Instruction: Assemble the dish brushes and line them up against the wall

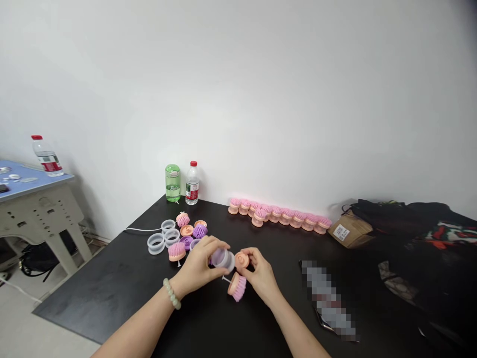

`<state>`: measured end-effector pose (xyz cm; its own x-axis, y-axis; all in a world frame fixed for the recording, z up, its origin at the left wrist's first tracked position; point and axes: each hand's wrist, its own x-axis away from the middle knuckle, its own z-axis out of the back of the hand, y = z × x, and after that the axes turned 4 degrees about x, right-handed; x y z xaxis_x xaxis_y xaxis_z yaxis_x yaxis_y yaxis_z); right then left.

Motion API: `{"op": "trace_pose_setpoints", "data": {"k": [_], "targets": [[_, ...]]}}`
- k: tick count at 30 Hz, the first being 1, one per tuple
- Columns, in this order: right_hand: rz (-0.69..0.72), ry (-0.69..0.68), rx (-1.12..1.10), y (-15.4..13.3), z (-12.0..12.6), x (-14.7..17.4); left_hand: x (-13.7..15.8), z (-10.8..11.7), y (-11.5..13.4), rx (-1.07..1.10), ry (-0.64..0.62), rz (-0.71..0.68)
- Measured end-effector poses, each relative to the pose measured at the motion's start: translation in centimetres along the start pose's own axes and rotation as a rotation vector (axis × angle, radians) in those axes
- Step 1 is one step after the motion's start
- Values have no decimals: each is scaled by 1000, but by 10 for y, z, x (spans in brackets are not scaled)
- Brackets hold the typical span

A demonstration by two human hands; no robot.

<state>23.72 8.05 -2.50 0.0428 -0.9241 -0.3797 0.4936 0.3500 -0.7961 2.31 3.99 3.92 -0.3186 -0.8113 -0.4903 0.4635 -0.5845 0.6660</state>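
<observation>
Cup [222,258], small and clear, pinched tight in the fingers of the left hand [197,266], just above the table [112,288], near its middle. Orange cap [241,259] clamped in the fingertips of the right hand [261,273], right up against the cup. Pink brush [237,287] just under both hands, with a thin white pin sticking out; touching the right hand or not, hard to tell. Bead band [172,293] on the left wrist.

Done so far, by the look of it: a long row [279,215] of pink and orange brushes lined up by the wall [261,99], all the same. Left to do, it seems: a small pile of loose bits just behind the left hand, with clear rings [164,237], a purple brush [199,230], more pink ones and orange caps. More done than left, as a guess.

Black table, smooth and dark. Green bottle [172,183] and water bottle [192,183] side by side at the far corner, near the pile. White cord [141,230] running off the left edge. Brown box [349,229] at the end of the row, and dark bags [410,219] heaped to the right. Something blurred out lying near the right arm.

Plain white wall behind. Off to the left, well apart, a small desk [33,179] with a blue top and one more bottle [46,156] on it.
</observation>
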Motion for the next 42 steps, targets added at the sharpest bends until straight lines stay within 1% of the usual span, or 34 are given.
{"op": "trace_pose_setpoints", "data": {"k": [1, 3, 6, 9, 12, 15, 17, 19, 21, 22, 23, 26, 28, 31, 35, 37, 39, 42], "targets": [[5, -30, -1, -1, -2, 0, 0, -2, -3, -85, 40, -9], [13, -75, 1, -3, -4, 1, 0, -8, -10, -251, 44, -55], [5, -122, 9, -2, -5, 0, 2, -22, -18, -440, -41, -120], [-11, -157, -1, 1, 0, -3, 4, -32, -25, -535, -78, -124], [-36, -181, -36, 2, 12, -4, 5, -31, -27, -532, -78, -137], [-72, -235, -88, -1, 28, -2, 5, -19, -18, -428, -70, -190], [-104, -294, -117, -5, 37, 0, 4, -11, -9, -341, -122, -256], [-125, -347, -129, -9, 44, 1, 5, -8, -1, -291, -228, -337], [-114, -397, -120, -12, 47, 1, 6, -13, 2, -300, -322, -399], [-102, -424, -108, -12, 48, 1, 7, -17, 2, -324, -344, -417], [-88, -455, -91, -11, 48, 1, 7, -22, 1, -352, -352, -426], [-58, -523, -6, -4, 45, 1, 7, -35, -7, -428, -320, -421], [-46, -522, 65, 4, 41, 1, 6, -38, -13, -464, -323, -421], [-14, -488, 178, 17, 34, 2, 2, -37, -23, -530, -328, -408], [105, -451, 268, 31, 27, 4, -4, -36, -36, -587, -299, -364], [127, -434, 285, 35, 23, 3, -6, -36, -42, -606, -290, -353], [119, -417, 280, 37, 17, 0, -8, -34, -45, -621, -293, -344], [102, -375, 241, 31, 6, -6, -10, -30, -47, -623, -288, -327]]}}
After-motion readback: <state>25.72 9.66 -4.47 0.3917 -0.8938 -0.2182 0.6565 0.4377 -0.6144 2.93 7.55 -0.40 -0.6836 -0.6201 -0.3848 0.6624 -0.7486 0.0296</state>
